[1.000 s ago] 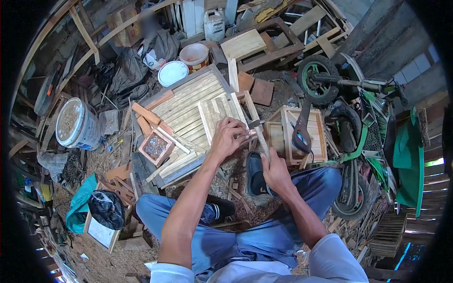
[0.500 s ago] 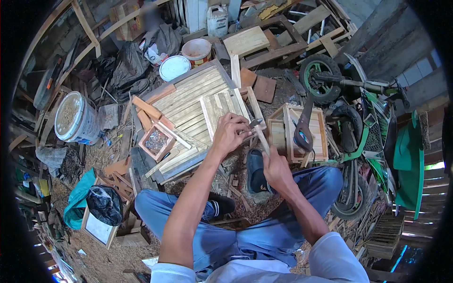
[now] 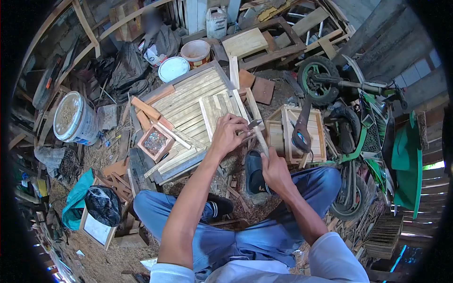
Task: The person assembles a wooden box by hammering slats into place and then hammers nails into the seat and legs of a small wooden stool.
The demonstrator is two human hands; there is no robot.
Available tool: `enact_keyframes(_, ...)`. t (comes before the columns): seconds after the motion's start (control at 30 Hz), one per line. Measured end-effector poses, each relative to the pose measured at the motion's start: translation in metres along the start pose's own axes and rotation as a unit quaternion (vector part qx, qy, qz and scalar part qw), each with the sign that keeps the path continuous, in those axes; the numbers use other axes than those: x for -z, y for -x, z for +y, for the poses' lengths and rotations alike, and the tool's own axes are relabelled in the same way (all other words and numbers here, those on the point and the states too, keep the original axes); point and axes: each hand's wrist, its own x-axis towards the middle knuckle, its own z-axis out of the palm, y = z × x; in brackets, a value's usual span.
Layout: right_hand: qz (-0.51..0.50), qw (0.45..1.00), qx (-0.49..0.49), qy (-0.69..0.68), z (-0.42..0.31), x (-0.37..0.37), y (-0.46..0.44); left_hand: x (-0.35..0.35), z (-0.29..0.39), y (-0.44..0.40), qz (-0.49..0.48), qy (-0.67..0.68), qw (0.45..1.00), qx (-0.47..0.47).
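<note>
My right hand (image 3: 276, 170) is wrapped round the wooden handle of a hammer (image 3: 261, 141), whose dark head is up by the fingertips of my left hand (image 3: 230, 134). The left fingers are pinched together at the right edge of a small slatted wooden panel (image 3: 217, 106); what they hold is too small to make out. That panel lies on a larger slatted board (image 3: 191, 101) with a grey frame. Left of my hands, a small wooden box (image 3: 155, 142) of nails or similar bits stands on the board, near loose wood strips (image 3: 146, 107).
Right of the hammer stands a wooden box frame (image 3: 304, 134) with a dark strap on it. A green motorbike (image 3: 365, 127) is beyond it. Buckets (image 3: 69, 117) and a white lid (image 3: 173, 69) are at the left and back. Wood scraps and shavings cover the floor.
The hammer head has shifted slightly at my left fingertips, and my left hand has moved a little. Both hands keep their hold. The view has shifted slightly.
</note>
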Motion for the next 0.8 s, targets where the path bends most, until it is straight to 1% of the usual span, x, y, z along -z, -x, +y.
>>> enact_keyframes(0.03, -0.002, 1.000, -0.002, -0.025, -0.004, 0.003, 0.003, 0.000, 0.000, 0.001, 0.000, 0.006, 1.000, 0.000)
enact_keyframes(0.17, -0.007, 1.000, -0.014, 0.013, 0.008, -0.007, 0.000, -0.001, 0.000, 0.003, -0.008, 0.010, 1.000, 0.008)
enact_keyframes(0.23, -0.007, 1.000, -0.009, 0.003, -0.001, 0.001, -0.002, 0.000, -0.002, -0.004, -0.005, 0.012, 1.000, 0.001)
enact_keyframes(0.27, 0.022, 0.999, -0.018, -0.037, -0.008, 0.005, 0.003, -0.001, -0.003, -0.002, -0.004, 0.022, 1.000, -0.001)
enact_keyframes(0.37, -0.033, 0.997, -0.062, 0.012, 0.010, -0.010, -0.002, -0.003, -0.004, 0.004, -0.002, 0.023, 1.000, -0.003)
enact_keyframes(0.4, -0.019, 0.999, -0.043, 0.014, 0.011, -0.011, -0.001, -0.002, -0.003, -0.001, 0.003, 0.017, 1.000, -0.010)
enact_keyframes(0.47, -0.012, 0.999, -0.050, -0.006, 0.011, -0.006, -0.006, 0.001, -0.001, -0.007, 0.000, 0.008, 1.000, -0.010)
enact_keyframes(0.53, -0.008, 0.998, -0.058, -0.029, 0.007, 0.000, -0.004, 0.003, -0.001, -0.001, -0.030, -0.001, 1.000, 0.002)
enact_keyframes(0.63, 0.039, 0.995, -0.048, -0.077, 0.013, 0.000, -0.010, 0.006, 0.001, -0.003, -0.031, 0.013, 0.999, -0.003)
enact_keyframes(0.67, 0.040, 0.996, -0.052, -0.060, 0.013, 0.002, -0.012, 0.008, -0.001, -0.004, -0.041, 0.003, 0.999, -0.021)
enact_keyframes(0.73, 0.029, 0.994, -0.057, -0.083, 0.016, 0.001, -0.011, 0.014, 0.001, -0.010, -0.062, -0.014, 0.996, -0.058)
enact_keyframes(0.8, 0.021, 0.994, -0.058, -0.094, 0.020, 0.001, -0.011, 0.021, -0.002, -0.016, -0.127, -0.052, 0.987, -0.084)
